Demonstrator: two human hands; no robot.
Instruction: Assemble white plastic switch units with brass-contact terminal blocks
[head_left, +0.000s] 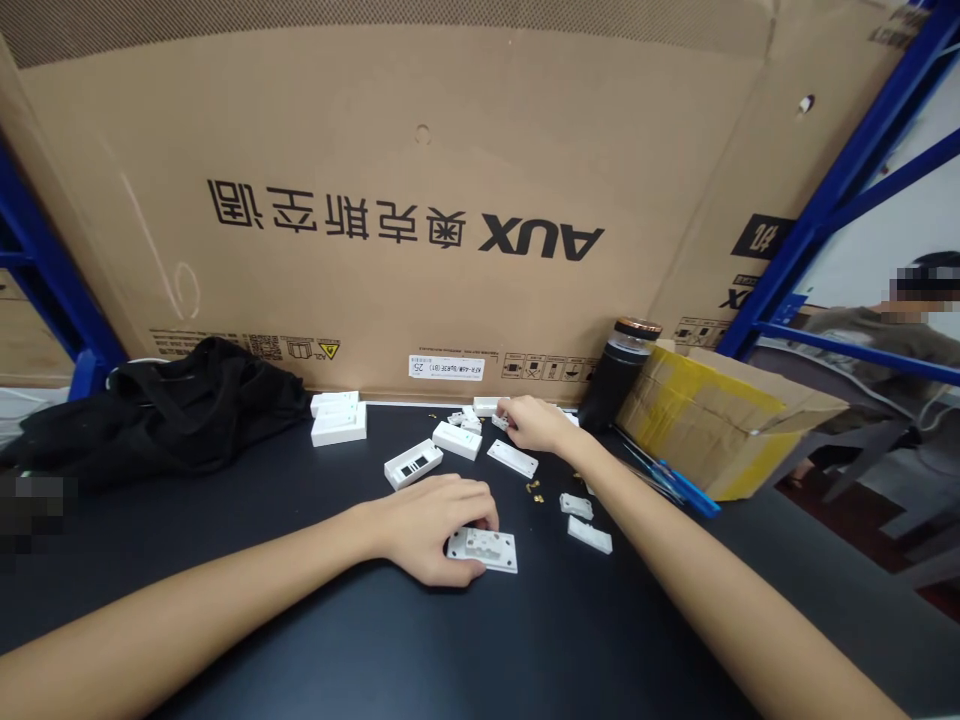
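Note:
My left hand [442,525] grips a white rectangular plastic plate [508,553] by its left end, thumb in front and fingers behind. A smaller grey-white block [482,544] sits on that plate, which has dark holes at its corners. Farther back, my right hand [536,424] has its fingertips closed on a small white plastic part [499,421] beside a cluster of similar pieces [469,420]. Between the hands lie another white plate [513,459] and several small brass pieces [535,491]. An open white housing [413,464] and a closed white case [457,440] rest behind my left hand.
White cases [339,424] are stacked at the back left, near a black cloth [165,410]. Two white parts [589,534] lie by my right forearm. A black tumbler [611,380], blue-handled tool [686,490] and taped carton [675,420] stand right. Another person [877,340] sits beyond.

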